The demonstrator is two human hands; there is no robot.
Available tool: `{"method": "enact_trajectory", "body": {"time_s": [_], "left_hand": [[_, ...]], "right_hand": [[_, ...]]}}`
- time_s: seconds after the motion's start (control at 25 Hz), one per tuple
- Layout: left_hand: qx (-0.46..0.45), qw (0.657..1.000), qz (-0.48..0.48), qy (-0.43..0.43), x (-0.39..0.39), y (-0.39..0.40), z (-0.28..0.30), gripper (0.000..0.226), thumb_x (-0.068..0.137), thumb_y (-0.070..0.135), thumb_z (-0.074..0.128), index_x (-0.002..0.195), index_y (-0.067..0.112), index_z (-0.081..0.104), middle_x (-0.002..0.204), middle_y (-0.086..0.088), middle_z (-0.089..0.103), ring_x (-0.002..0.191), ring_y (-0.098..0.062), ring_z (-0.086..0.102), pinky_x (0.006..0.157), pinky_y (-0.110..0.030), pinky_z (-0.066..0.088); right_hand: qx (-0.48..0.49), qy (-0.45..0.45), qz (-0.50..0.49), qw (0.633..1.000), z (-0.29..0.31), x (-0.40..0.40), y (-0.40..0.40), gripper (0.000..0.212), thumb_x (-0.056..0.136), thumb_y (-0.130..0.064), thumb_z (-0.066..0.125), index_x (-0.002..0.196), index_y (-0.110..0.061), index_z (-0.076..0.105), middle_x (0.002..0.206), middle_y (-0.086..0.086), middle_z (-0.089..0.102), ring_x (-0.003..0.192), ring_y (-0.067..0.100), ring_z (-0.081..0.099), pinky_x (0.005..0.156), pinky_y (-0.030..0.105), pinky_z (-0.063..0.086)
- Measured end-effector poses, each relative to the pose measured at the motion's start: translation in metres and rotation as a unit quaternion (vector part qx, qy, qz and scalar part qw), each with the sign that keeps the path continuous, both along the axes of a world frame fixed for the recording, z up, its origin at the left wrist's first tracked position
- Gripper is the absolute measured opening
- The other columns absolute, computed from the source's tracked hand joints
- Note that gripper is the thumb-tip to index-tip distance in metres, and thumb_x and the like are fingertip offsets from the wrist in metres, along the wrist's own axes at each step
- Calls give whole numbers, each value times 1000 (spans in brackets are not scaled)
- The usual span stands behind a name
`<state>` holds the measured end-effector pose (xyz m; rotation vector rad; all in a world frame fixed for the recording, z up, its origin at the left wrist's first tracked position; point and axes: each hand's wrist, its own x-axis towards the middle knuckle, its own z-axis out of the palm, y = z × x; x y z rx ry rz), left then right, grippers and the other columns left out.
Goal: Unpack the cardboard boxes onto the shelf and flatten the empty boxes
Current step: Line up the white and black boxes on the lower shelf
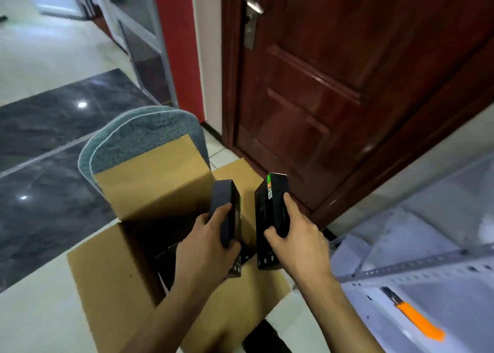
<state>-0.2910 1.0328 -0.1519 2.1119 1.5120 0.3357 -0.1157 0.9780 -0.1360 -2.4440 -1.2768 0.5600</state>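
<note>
Midway through unpacking: left hand and right hand each gripping a black packet over the open cardboard box, more inside, shelf beside, flattening not begun.

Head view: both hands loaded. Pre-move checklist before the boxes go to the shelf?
1. Left hand grips the plain black box: ok, fingers and thumb wrap it.
2. Right hand grips the green-marked black box: ok, fingers curl round its edges.
3. Both boxes clear of the cardboard box: cannot tell, their lower ends sit low over the opening.
4. Flaps out of the way: ok, the flaps stand open.
5. Shelf reachable: ok, white metal shelf sits just to the right.
6. Landing spot free: not ok in part, an orange utility knife lies on the near shelf board.
7. More stock left in the carton: ok, dark boxes show inside.
</note>
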Motion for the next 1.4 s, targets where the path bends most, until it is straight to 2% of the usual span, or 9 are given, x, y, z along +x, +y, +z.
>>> {"method": "enact_trajectory", "body": {"time_s": [0.16, 0.32, 0.48, 0.64, 0.8, 0.92, 1.04, 1.2, 1.4], "left_hand": [[30, 997, -60, -24, 14, -20, 18, 72, 87, 40, 70, 150, 40, 34, 128, 5, 56, 93, -8, 61, 62, -12, 42], [20, 994, -104, -17, 34, -43, 34, 70, 88, 44, 65, 148, 46, 31, 115, 12, 52, 90, -7, 58, 68, -20, 42], [-15, 987, -162, 3, 58, -71, 43, 70, 88, 46, 63, 148, 51, 26, 121, 13, 50, 96, -10, 58, 78, -29, 51], [-4, 977, -210, 23, 87, -105, 50, 71, 88, 49, 62, 149, 53, 25, 122, 13, 51, 87, -10, 54, 75, -30, 49], [18, 970, -242, 33, 118, -147, 56, 73, 85, 53, 61, 149, 53, 25, 125, 12, 54, 105, -13, 61, 80, -30, 50], [22, 964, -265, 24, 141, -190, 60, 73, 84, 50, 61, 149, 54, 27, 126, 13, 54, 110, -12, 60, 82, -27, 48], [12, 961, -277, 5, 158, -237, 63, 73, 83, 47, 63, 148, 53, 31, 123, 13, 55, 108, -12, 61, 88, -29, 50], [18, 957, -291, 5, 174, -296, 67, 73, 83, 48, 63, 148, 54, 30, 129, 13, 55, 114, -11, 59, 88, -29, 48], [40, 947, -317, -30, 201, -361, 81, 73, 84, 46, 65, 148, 51, 30, 133, 14, 54, 114, -10, 58, 84, -27, 49]], "right_hand": [[21, -10, -57, 998, 18, 5, -45, 81, 90, -47, 56, 159, -39, 14, 115, 3, 64, 102, 25, 65, 84, 40, 54], [43, -18, -130, 990, 32, 11, -91, 82, 88, -47, 56, 159, -43, 14, 120, 0, 65, 102, 23, 65, 82, 37, 54], [61, -23, -193, 979, 41, 17, -138, 82, 86, -46, 57, 157, -45, 16, 118, -1, 67, 99, 22, 67, 80, 38, 55], [56, -25, -247, 967, 47, 32, -186, 81, 86, -47, 57, 157, -45, 18, 111, -2, 66, 98, 21, 66, 76, 35, 54], [60, -29, -279, 958, 53, 50, -235, 80, 87, -48, 56, 157, -43, 18, 110, -2, 66, 100, 21, 64, 78, 35, 53], [65, -34, -302, 951, 58, 64, -282, 78, 89, -48, 55, 158, -43, 17, 110, -2, 65, 99, 20, 63, 75, 33, 48], [76, -33, -320, 944, 61, 79, -333, 78, 89, -49, 54, 158, -41, 18, 111, -2, 66, 99, 20, 65, 80, 34, 52], [96, -38, -342, 934, 68, 93, -397, 79, 88, -48, 55, 158, -40, 20, 116, 0, 66, 104, 22, 64, 86, 36, 52], [104, -42, -377, 919, 76, 109, -469, 79, 88, -49, 54, 157, -42, 18, 114, -1, 65, 102, 23, 64, 84, 35, 53]]}}
